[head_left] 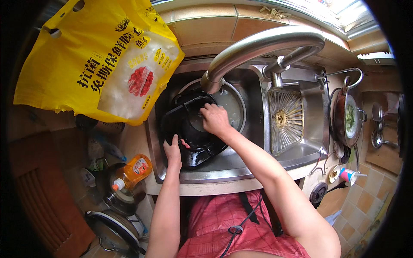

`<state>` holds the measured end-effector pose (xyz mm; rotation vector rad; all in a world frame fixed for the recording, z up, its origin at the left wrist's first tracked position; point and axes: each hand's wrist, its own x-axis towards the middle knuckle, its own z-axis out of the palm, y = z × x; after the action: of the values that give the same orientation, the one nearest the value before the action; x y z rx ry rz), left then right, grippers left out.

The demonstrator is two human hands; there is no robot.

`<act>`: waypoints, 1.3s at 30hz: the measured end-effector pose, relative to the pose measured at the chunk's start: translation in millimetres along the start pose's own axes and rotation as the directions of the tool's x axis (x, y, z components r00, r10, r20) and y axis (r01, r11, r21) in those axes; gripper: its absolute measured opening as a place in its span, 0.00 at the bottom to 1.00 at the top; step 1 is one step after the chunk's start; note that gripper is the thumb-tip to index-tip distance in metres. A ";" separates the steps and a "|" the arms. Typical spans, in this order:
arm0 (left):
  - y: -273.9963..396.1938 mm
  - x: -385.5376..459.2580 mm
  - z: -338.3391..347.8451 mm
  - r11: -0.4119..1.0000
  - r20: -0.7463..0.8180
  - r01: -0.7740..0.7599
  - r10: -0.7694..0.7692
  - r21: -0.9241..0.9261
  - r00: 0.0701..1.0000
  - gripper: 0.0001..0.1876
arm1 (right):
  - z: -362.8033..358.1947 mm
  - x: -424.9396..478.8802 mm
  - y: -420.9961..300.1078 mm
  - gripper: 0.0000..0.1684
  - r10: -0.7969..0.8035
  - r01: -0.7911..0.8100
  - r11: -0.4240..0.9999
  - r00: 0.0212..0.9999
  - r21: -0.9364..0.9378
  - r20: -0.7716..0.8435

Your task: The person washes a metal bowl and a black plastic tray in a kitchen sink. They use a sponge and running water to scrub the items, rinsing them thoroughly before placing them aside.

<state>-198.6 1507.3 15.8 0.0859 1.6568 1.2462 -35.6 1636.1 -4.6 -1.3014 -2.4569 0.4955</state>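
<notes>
A glossy black plastic part [196,157] with a raised rim and a hollow middle is tilted in the left sink basin. My left hand [172,151] holds its near left edge, thumb on top. A small pink piece [185,143] lies on the part beside that thumb. My right hand [215,118] presses bent fingers against the part's far right side; whether anything is under them is hidden. Behind and partly beneath the part stands a round metal basin [243,113] with cloudy water. The steel faucet [211,82] hangs over the basin, close to my right hand.
A large yellow plastic bag [64,74] overhangs the sink's left side. An orange dish-soap bottle [137,169] lies to the left above pots. The right sink basin [314,129] holds a clear ribbed rack [285,129]. Pans [342,116] and a paper cup [348,175] stand farther right.
</notes>
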 end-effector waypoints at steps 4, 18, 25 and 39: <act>4.0 -0.4 5.1 1.000 0.009 -0.027 0.027 -0.002 1.000 0.09 | 12.5 23.1 -19.5 0.09 -0.030 0.061 0.986 0.981 0.155 -0.193; -3.9 3.5 -5.1 1.000 0.015 0.018 -0.018 -0.023 1.000 0.09 | 18.4 -0.9 2.1 0.11 0.080 -0.066 0.989 0.991 0.130 -0.106; -2.7 5.6 -2.8 1.000 -0.001 0.019 -0.019 -0.004 1.000 0.11 | -6.5 -6.5 28.8 0.13 0.444 -0.351 0.854 0.877 0.385 -0.186; 2.5 0.5 -1.0 0.998 -0.054 0.046 -0.043 0.047 0.998 0.16 | -16.4 -0.7 27.2 0.20 0.270 -0.216 0.931 0.950 0.296 -0.155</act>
<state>-200.8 1508.1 17.3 0.0457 1.7260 1.1844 -8.5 1652.3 -2.1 -1.4656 -1.9956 0.7091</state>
